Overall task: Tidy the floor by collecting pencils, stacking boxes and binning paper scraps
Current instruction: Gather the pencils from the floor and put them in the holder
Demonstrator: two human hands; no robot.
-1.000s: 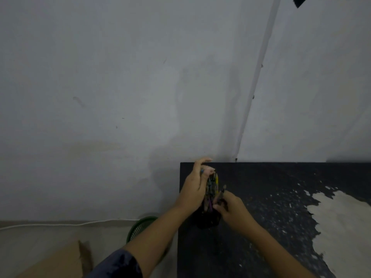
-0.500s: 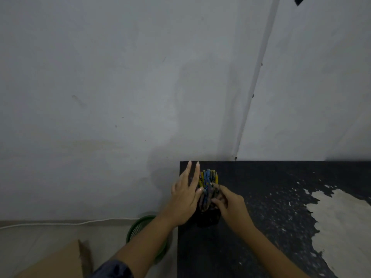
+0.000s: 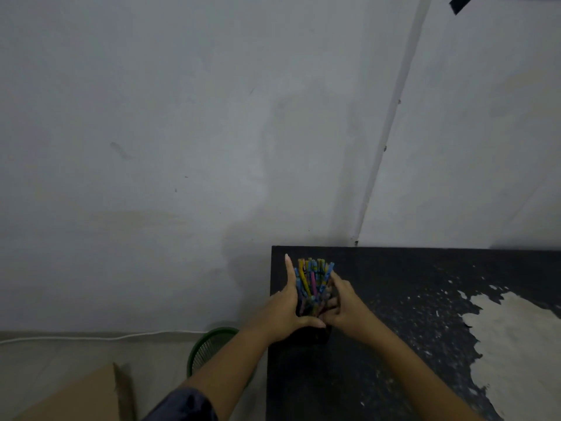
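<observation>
A bunch of coloured pencils (image 3: 312, 279) stands upright in a dark holder (image 3: 314, 335) near the back left corner of a black table (image 3: 425, 278). My left hand (image 3: 282, 314) presses flat against the left side of the bunch, fingers pointing up and thumb across the holder's rim. My right hand (image 3: 346, 308) touches the right side, its fingers curled into the lower pencils. The two hands squeeze the bunch between them. Most of the holder is hidden behind my hands.
A green mesh bin (image 3: 209, 347) stands on the floor just left of the table, partly behind my left forearm. A brown cardboard box (image 3: 76, 396) sits at the bottom left. A white cable (image 3: 91, 338) runs along the wall base. The table's paint is peeled at the right (image 3: 516, 338).
My left hand, spread open beside the pencils half a second ago, has closed flat onto the bunch. The pencils now stand fanned and taller in the holder. My right hand stays at their right side.
</observation>
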